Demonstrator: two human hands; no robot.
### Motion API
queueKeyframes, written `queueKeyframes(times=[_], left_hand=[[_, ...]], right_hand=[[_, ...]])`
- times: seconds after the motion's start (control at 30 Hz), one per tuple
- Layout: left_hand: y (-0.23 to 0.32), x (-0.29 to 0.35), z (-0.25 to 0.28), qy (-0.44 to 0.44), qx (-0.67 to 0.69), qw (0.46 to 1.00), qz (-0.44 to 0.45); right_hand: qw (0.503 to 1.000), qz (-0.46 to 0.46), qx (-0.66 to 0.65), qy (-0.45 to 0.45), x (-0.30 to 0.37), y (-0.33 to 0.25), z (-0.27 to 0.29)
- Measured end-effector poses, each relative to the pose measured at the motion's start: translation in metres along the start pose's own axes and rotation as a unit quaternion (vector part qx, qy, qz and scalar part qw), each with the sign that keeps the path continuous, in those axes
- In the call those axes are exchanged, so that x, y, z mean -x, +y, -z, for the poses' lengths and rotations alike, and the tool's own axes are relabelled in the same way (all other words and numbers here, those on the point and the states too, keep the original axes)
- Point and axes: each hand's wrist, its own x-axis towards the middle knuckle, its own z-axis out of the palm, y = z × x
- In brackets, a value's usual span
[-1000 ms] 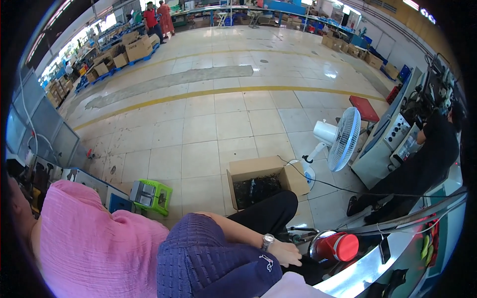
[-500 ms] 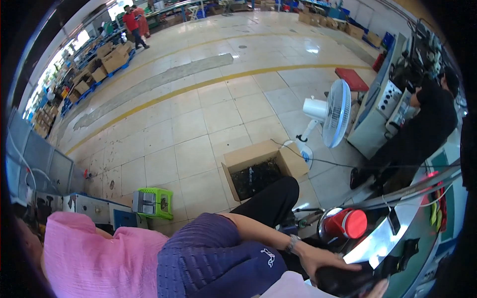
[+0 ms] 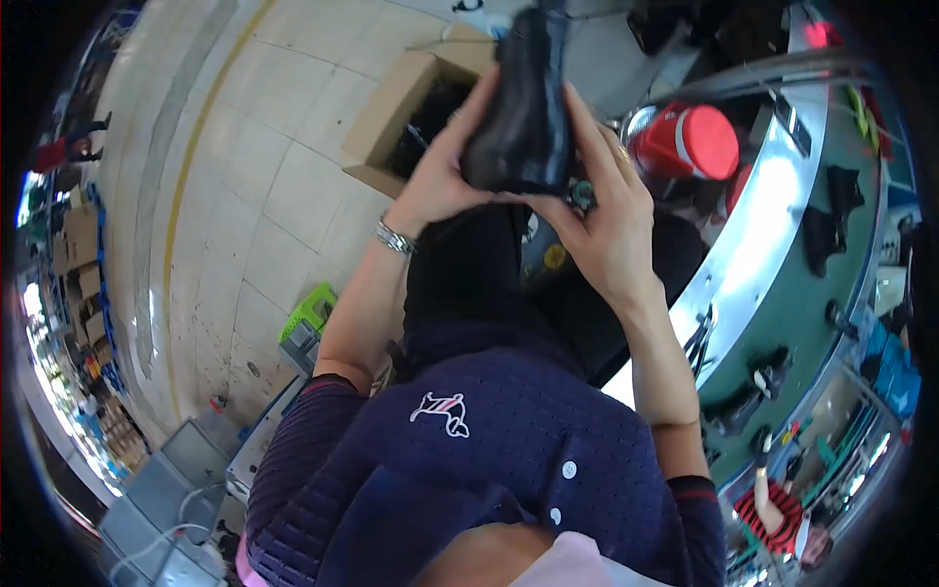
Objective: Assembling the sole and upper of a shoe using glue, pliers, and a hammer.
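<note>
A black leather boot (image 3: 523, 122) is held up in front of me between both palms, its rounded end toward me and its far end near the top edge of the view. My left hand (image 3: 445, 166) grips its left side, with the fingers along the leather. On the other side, my right hand (image 3: 608, 201) is closed round it, thumb at the near end. A silver watch (image 3: 393, 236) circles my left wrist.
An open cardboard box (image 3: 377, 147) with black contents stands on the tiled floor. Right of my hands are a red jug (image 3: 699, 142) and a green conveyor belt (image 3: 782, 338) with several black shoes (image 3: 827, 235). A green stool (image 3: 308, 313) stands lower left; another person (image 3: 782, 514) sits beyond the belt.
My view has swung round toward the belt. Both hands have lifted the black boot from low beside the belt to in front of me, where it shows more fully.
</note>
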Motion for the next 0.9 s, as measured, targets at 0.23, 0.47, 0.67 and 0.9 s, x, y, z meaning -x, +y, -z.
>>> queueKeyframes(times=[0.23, 0.47, 0.67, 0.9], left_hand=[[-0.024, 0.009, 0.011, -0.041, 0.01, 0.999, 0.0], [-0.02, 0.011, 0.012, -0.058, 0.024, 0.998, 0.016], [-0.028, 0.004, 0.013, -0.068, 0.066, 0.99, 0.1], [-0.006, 0.002, -0.01, -0.064, -0.158, 0.985, 0.004]], right_hand=[[0.996, 0.073, -0.024, -0.041, 0.008, 0.017, -0.011], [0.998, 0.053, -0.021, -0.036, 0.011, 0.013, -0.014], [0.998, 0.043, -0.05, -0.02, 0.012, 0.011, -0.006], [0.989, -0.087, -0.109, -0.046, 0.005, -0.001, 0.029]])
